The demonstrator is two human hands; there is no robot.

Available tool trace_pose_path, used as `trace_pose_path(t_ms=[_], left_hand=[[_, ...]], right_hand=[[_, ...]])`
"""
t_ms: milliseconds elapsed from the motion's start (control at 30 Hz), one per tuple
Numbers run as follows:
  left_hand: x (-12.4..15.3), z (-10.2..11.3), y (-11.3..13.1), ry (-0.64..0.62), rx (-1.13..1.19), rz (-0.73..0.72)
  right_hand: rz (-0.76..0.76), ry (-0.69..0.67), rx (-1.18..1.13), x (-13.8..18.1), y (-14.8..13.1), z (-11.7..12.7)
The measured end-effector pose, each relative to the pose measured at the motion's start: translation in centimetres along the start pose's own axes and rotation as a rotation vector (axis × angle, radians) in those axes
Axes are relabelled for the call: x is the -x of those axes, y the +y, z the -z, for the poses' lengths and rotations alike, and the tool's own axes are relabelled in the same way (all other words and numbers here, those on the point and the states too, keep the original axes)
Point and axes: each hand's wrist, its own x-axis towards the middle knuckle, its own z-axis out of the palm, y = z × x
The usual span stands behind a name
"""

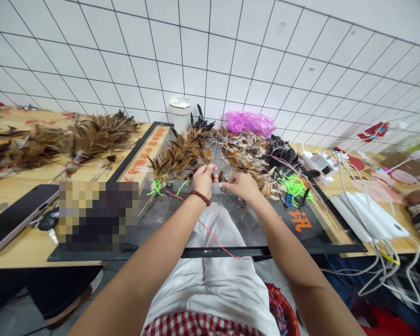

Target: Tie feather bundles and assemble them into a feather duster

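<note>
The wooden table [10,184] bears a black-framed glass panel [315,233]; beyond the panel's left edge lies a long heap of brown feathers [101,135]; on the glass, one feather bundle [180,154] runs from the far edge towards the middle of the left half, and a paler feather pile [240,156] fills much of the right half; a pink bag [250,122] sits at the far edge, and a white cup [179,114] stands near the far left corner; the left hand [205,181], fingers curled in, is at the near end of the bundle, though whether it grips anything cannot be told; the right hand [243,185] has thumb and forefinger brought close together by a small feather [222,177], pinched or merely touched, it is unclear; red thread [213,236] trails across the panel's near edge; the feathers should be light and soft, easily bent and apt to slip, so the quill end looks the best hold; a blurred patch hides the panel's left near side, the table's left end is cut off, and where the thread's upper end is fastened is hard to make out.
</note>
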Motion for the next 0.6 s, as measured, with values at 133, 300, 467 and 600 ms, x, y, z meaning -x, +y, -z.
trace_pose_path(t_ms=[133,300,467,600], left_hand=[[-0.1,0.0,0.1,0.03,0.016,-0.006],[-0.1,0.1,-0.1,0.015,-0.005,-0.02],[0.0,0.1,-0.3,-0.007,-0.029,-0.032],[0.1,-0.1,-0.2,-0.039,-0.05,-0.028]], right_hand=[[0.003,-0.109,-0.133,-0.2,-0.4,-0.5],[-0.117,-0.139,-0.831,-1.2,1.8,0.2],[-0.185,-0.093,-1.018,-1.7,3.0,0.6],[-0.15,0.049,-1.074,-1.9,3.0,0.9]])
